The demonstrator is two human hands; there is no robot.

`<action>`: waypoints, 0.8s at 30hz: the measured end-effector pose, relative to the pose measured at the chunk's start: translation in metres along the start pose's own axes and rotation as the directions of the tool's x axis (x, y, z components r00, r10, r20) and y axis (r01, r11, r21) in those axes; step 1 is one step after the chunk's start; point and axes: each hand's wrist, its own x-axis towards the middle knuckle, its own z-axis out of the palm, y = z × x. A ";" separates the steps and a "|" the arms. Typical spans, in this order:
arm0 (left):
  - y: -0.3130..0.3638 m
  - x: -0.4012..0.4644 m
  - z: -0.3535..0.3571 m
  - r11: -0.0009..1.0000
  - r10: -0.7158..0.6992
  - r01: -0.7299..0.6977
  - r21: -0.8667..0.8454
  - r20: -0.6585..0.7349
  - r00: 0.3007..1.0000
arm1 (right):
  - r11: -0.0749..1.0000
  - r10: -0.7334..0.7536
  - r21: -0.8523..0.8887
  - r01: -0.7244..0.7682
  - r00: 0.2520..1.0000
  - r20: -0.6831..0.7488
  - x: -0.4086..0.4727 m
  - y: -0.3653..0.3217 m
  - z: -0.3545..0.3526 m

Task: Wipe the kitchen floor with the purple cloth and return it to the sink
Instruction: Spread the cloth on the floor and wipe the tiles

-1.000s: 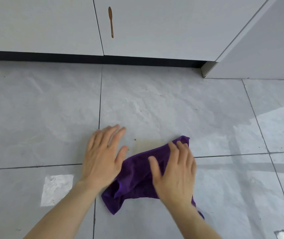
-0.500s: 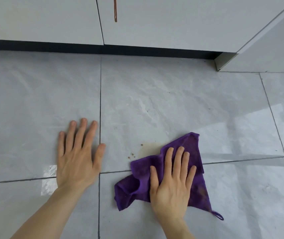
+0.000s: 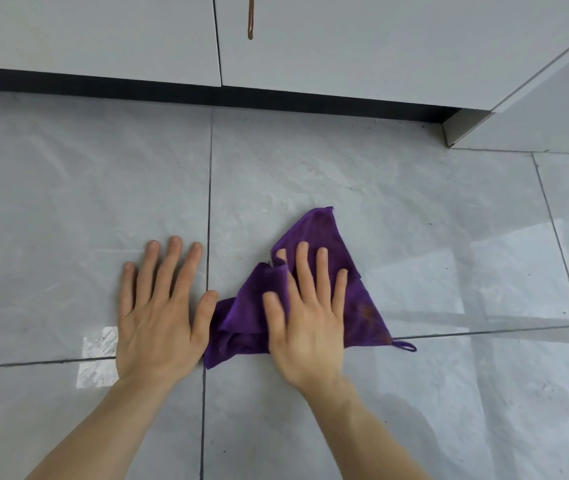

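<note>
The purple cloth [image 3: 321, 230] lies crumpled in a rough triangle on the grey tiled floor [image 3: 310, 161], with a brown smear near its right corner and a small hanging loop [image 3: 406, 346] at that corner. My right hand [image 3: 307, 317] presses down on the cloth with fingers spread, and a fold of fabric is bunched over the index finger. My left hand [image 3: 162, 313] rests flat on the bare tile just left of the cloth, its thumb touching the cloth's edge. No sink is in view.
White base cabinets [image 3: 345, 39] with a brown handle [image 3: 250, 19] and a dark toe kick [image 3: 172, 91] run along the far side. A cabinet corner [image 3: 463, 129] juts out at the right. Glossy tile extends all around.
My right hand has pushed the cloth forward over the brownish spot and crumbs, which no longer show. My left hand slid right, back against the cloth's edge.
</note>
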 end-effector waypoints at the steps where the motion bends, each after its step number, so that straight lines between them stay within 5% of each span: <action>1: 0.000 0.000 0.000 1.000 0.001 -0.001 -0.006 0.001 1.000 | 0.995 0.007 -0.101 -0.005 1.000 0.021 -0.001 -0.007 0.004; 4: -0.001 0.001 0.001 1.000 -0.001 0.001 0.008 0.016 1.000 | 0.971 -0.010 -0.237 0.029 0.997 0.079 -0.001 -0.011 0.007; 9: -0.001 0.001 -0.003 1.000 0.006 -0.007 0.019 0.040 0.999 | 0.969 -0.062 -0.227 0.094 0.988 0.143 -0.021 0.000 0.003; 17: -0.001 0.002 -0.003 1.000 0.014 -0.014 -0.005 0.064 0.998 | 0.976 0.039 -0.218 -0.020 0.996 0.082 -0.052 0.031 -0.003; 24: -0.002 0.002 -0.003 1.000 0.019 -0.019 -0.008 0.037 0.999 | 0.983 0.144 -0.112 -0.148 0.988 -0.050 0.044 0.016 -0.002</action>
